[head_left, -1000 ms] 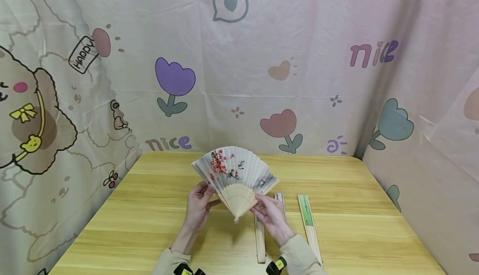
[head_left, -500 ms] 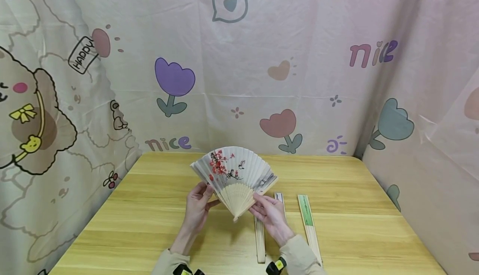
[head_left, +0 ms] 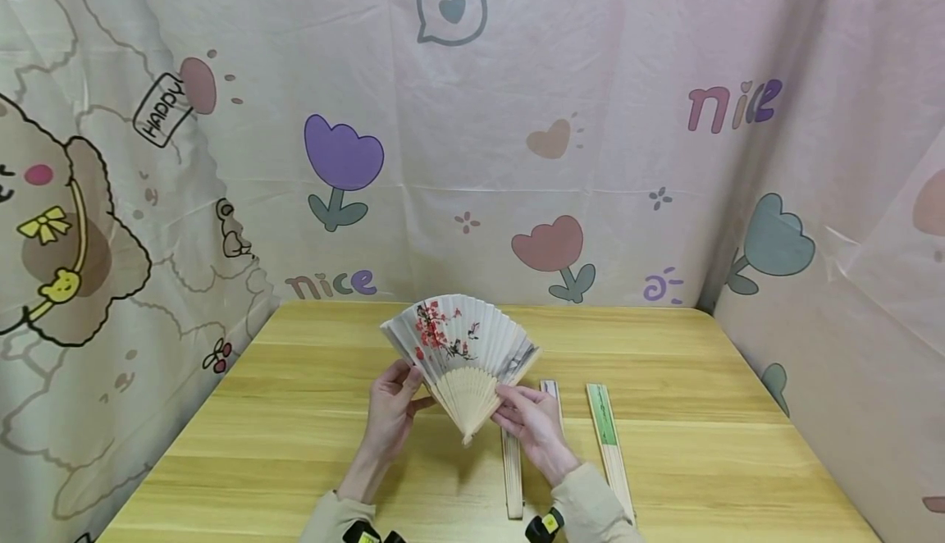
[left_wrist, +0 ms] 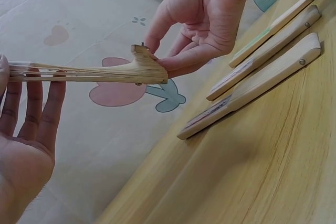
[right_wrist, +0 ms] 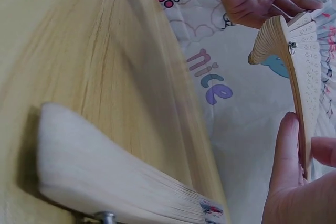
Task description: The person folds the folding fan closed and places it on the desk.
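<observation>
A spread folding fan [head_left: 472, 346], white with red blossoms and pale wooden ribs, is held above the table with its pivot end toward me. My left hand [head_left: 391, 408] pinches the fan's left edge between thumb and fingers. At the right edge, my right hand [head_left: 537, 428] grips the outer rib. In the left wrist view the fan [left_wrist: 105, 72] appears nearly edge-on between both hands. The right wrist view shows its metal pivot and the perforated ribs [right_wrist: 304, 77]. Beneath and beside my right hand lie folded fans; one [head_left: 513, 477] is partly covered by that hand.
A green-topped folded fan [head_left: 607, 424] lies on the wooden table [head_left: 258, 436] at the right, partly behind my sleeve. Another folded fan [head_left: 550, 391] shows just behind my right hand. A patterned cloth [head_left: 458, 116] hangs along the table's back and sides.
The fan's right edge has come slightly left with my right hand, so its spread is a little narrower. Its top has dipped slightly. My left hand has hardly moved.
</observation>
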{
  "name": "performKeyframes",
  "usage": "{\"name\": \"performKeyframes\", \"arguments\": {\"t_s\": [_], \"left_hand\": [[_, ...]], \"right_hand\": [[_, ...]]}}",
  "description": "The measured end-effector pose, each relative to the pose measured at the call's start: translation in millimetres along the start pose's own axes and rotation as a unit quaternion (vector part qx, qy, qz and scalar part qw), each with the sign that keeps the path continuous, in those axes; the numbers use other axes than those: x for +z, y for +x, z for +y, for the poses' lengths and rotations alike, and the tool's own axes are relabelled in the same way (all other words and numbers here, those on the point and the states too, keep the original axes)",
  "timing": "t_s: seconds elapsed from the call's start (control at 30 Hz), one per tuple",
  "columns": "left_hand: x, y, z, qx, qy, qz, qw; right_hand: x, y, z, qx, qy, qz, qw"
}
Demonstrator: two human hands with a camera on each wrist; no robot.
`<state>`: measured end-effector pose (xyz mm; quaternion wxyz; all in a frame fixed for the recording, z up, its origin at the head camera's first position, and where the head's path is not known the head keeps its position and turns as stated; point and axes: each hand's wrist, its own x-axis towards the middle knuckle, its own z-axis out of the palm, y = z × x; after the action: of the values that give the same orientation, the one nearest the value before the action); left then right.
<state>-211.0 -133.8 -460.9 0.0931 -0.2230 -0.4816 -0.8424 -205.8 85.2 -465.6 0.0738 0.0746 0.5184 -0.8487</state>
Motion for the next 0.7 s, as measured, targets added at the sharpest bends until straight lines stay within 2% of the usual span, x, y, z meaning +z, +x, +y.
{"name": "performKeyframes", "arguments": {"t_s": [0.7], "left_hand": [[4.0, 2.0, -2.3, -0.026, 0.045, 0.022, 0.9984]], "right_hand": [[-1.2, 0.9, 1.2, 0.000, -0.009, -0.003, 1.0000]]}}
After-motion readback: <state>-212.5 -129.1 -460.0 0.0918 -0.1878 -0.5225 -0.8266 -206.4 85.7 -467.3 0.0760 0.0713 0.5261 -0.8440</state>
